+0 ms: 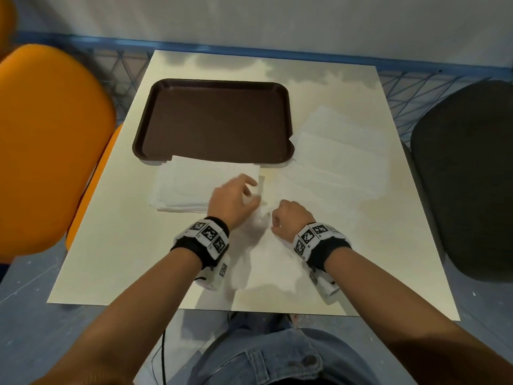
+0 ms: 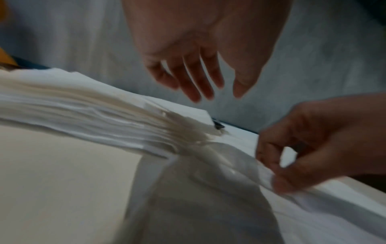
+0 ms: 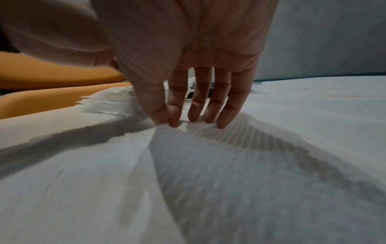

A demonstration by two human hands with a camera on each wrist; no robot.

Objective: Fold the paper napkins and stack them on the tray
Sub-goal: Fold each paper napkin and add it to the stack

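Note:
The brown tray (image 1: 213, 120) sits empty at the back of the table. A thick stack of white napkins (image 1: 188, 184) (image 2: 73, 112) (image 3: 106, 104) lies just in front of it, overlapping its near rim. My left hand (image 1: 248, 188) (image 2: 215, 89) hovers over the stack's right end with relaxed, straight fingers and holds nothing. One unfolded napkin (image 1: 261, 254) (image 2: 208, 198) (image 3: 229, 173) lies in front of me. My right hand (image 1: 277, 218) (image 2: 271, 175) (image 3: 168, 123) pinches its far edge between thumb and forefinger and lifts it slightly off the table.
More loose white napkins (image 1: 341, 154) lie spread to the right of the tray. The cream table (image 1: 111, 245) has an orange chair (image 1: 50, 134) on its left and a black chair (image 1: 466, 176) on its right. A blue rail runs behind.

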